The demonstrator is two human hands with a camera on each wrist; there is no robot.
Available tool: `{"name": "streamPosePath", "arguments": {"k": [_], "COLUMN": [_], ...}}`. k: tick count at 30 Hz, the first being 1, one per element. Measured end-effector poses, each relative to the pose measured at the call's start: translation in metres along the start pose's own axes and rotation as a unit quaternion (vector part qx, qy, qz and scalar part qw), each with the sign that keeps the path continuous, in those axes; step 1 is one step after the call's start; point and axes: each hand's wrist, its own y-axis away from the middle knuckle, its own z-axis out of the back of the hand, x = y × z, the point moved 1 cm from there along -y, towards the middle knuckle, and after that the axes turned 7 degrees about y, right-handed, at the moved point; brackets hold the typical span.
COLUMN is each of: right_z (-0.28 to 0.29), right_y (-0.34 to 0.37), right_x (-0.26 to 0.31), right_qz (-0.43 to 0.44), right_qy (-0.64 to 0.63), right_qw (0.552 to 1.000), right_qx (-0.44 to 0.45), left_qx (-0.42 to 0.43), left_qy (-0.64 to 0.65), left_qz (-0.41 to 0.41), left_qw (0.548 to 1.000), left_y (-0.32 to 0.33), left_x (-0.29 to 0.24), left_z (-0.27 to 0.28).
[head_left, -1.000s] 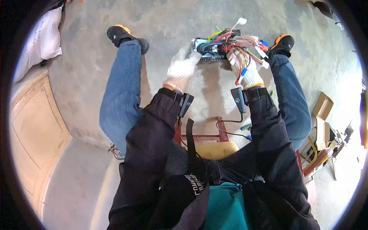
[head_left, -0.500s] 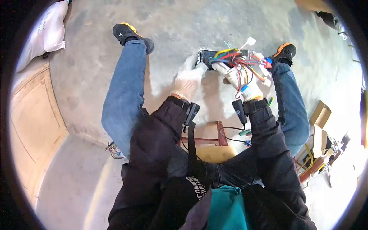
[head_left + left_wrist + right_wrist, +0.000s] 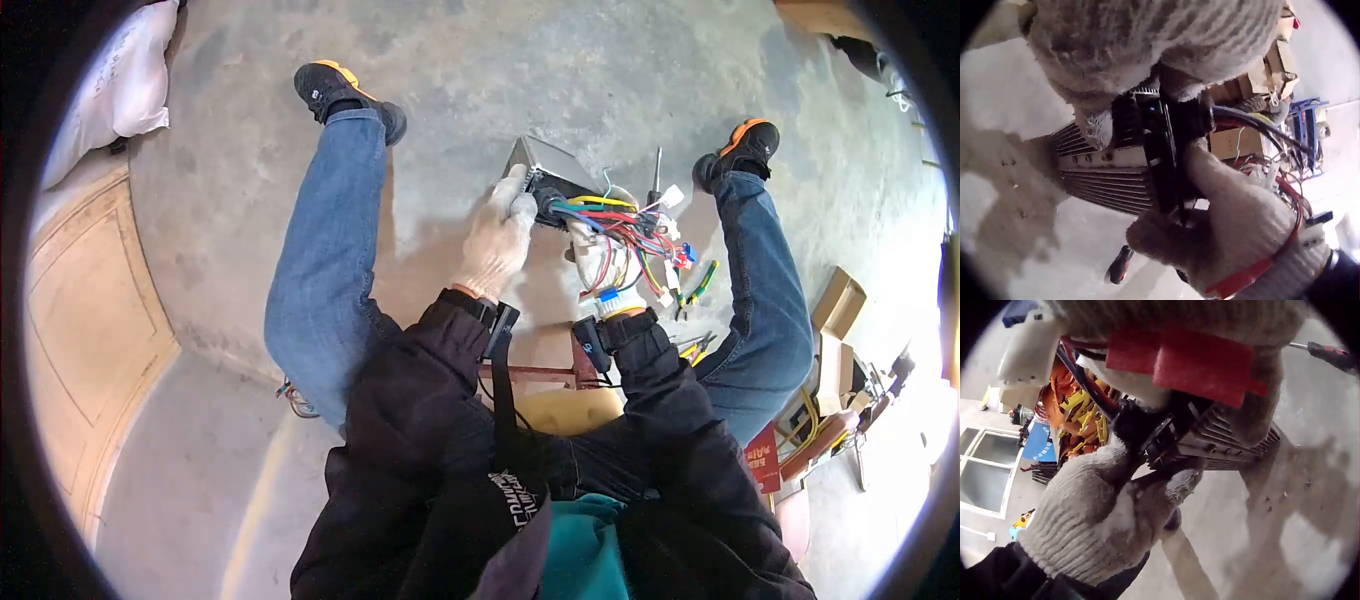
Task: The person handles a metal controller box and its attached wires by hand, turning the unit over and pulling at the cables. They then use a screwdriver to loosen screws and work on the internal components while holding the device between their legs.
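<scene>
While both gloved hands grip it, the finned metal box (image 3: 560, 165) is held above the floor (image 3: 450, 110) in the head view, between the person's shoes. The left hand (image 3: 497, 238) has its fingers curled on the box's left end, and the right hand (image 3: 592, 258) is at its right end, where a bundle of coloured wires (image 3: 628, 228) spreads out and covers part of that glove. On the floor to the right of the box lies a screwdriver (image 3: 655, 178); pliers (image 3: 705, 283) lie farther right and nearer the person. A stool (image 3: 568, 410) stands on the person's side of the box. In the left wrist view, the left hand reaches over the top of the box, one fingertip on the fins (image 3: 1107, 189), and the right hand, only slightly parted between thumb and fingers, pinches the dark end plate (image 3: 1163, 156). In the right wrist view, the left hand pinches the same end of the box between thumb and fingers; the right hand is largely cut off above it, partly behind a red connector (image 3: 1204, 365).
</scene>
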Motion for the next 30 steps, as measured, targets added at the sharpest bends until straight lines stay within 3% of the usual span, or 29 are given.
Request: {"name": "streamPosePath", "arguments": {"k": [1,2,3,4,5,6,7,9,10,11,12,13,14,15,17,18,19,21,22,24,25,27,30], "right_z": [0.022,0.032,0.012,0.005,0.0,0.0,-0.004,0.007,0.014,-0.001,0.002,0.004,0.005,-0.006,-0.04,-0.042,-0.044,-0.038,-0.033,-0.029,-0.03,-0.031,-0.024], "right_y": [-0.004,-0.005,-0.001,-0.003,-0.004,-0.006,-0.01,-0.012,-0.011,-0.011,-0.013,-0.015,-0.017,-0.015,-0.008,-0.008,-0.009,-0.004,-0.003,-0.004,-0.012,-0.008,-0.007], "right_x": [-0.008,-0.013,-0.006,-0.004,-0.002,-0.001,0.004,0.008,0.009,0.015,0.016,0.016,0.014,0.013,0.014,0.011,0.009,0.012,0.011,0.006,0.008,0.004,0.005], "right_qz": [0.066,0.125,0.127,0.128,0.086,0.036,0.098,0.087,0.076,0.136,0.146,0.114,0.077,0.074,0.154,0.153,0.139,0.066,0.064,0.08,0.063,0.073,0.058], "right_qy": [0.295,0.561,0.653,0.653,0.399,0.108,0.345,0.381,0.416,0.634,0.654,0.505,0.338,0.338,0.578,0.578,0.526,0.463,0.465,0.398,0.261,0.247,0.233], "right_qw": [0.953,0.818,0.746,0.747,0.913,0.992,0.931,0.918,0.904,0.76,0.742,0.854,0.937,0.937,0.8,0.8,0.837,0.88,0.879,0.911,0.96,0.963,0.968], "right_qx": [-0.006,-0.011,0.01,0.009,-0.023,-0.051,-0.07,-0.065,-0.061,-0.03,-0.033,-0.044,-0.052,-0.048,-0.043,-0.042,-0.059,-0.082,-0.082,-0.075,-0.079,-0.076,-0.072], "left_qx": [0.001,-0.005,-0.012,-0.011,-0.019,-0.028,-0.027,-0.054,-0.05,-0.063,-0.078,-0.079,-0.079,-0.08,-0.082,-0.081,-0.081,-0.145,-0.147,-0.12,-0.121,-0.167,-0.158], "left_qy": [0.0,-0.009,-0.019,-0.02,-0.01,0.001,0.002,0.081,0.084,0.139,0.194,0.196,0.143,0.088,0.06,0.031,0.032,-0.001,0.001,0.042,0.041,0.082,0.104], "left_qz": [-0.001,-0.002,-0.005,-0.006,-0.045,-0.084,-0.085,0.002,0.002,-0.005,-0.01,-0.009,0.0,0.007,0.003,0.0,0.0,-0.169,-0.167,-0.054,-0.053,-0.173,-0.132], "left_qw": [1.0,1.0,1.0,1.0,0.999,0.996,0.996,0.995,0.995,0.988,0.978,0.977,0.987,0.993,0.995,0.996,0.996,0.975,0.975,0.99,0.99,0.967,0.973], "left_y": [0.0,-0.001,-0.002,-0.002,0.0,0.003,0.007,0.015,0.01,0.0,-0.003,0.001,0.007,0.012,0.013,0.013,0.011,0.008,0.009,0.012,0.009,0.004,0.005], "left_x": [0.001,0.005,0.009,0.02,0.032,0.031,0.032,0.031,0.055,0.096,0.119,0.09,0.06,0.033,0.021,0.019,0.025,0.029,0.027,0.025,0.031,0.044,0.04], "left_z": [0.0,0.0,0.0,-0.002,-0.005,-0.006,-0.012,-0.026,-0.034,-0.047,-0.056,-0.051,-0.043,-0.034,-0.03,-0.029,-0.031,-0.034,-0.034,-0.033,-0.035,-0.041,-0.041]}}
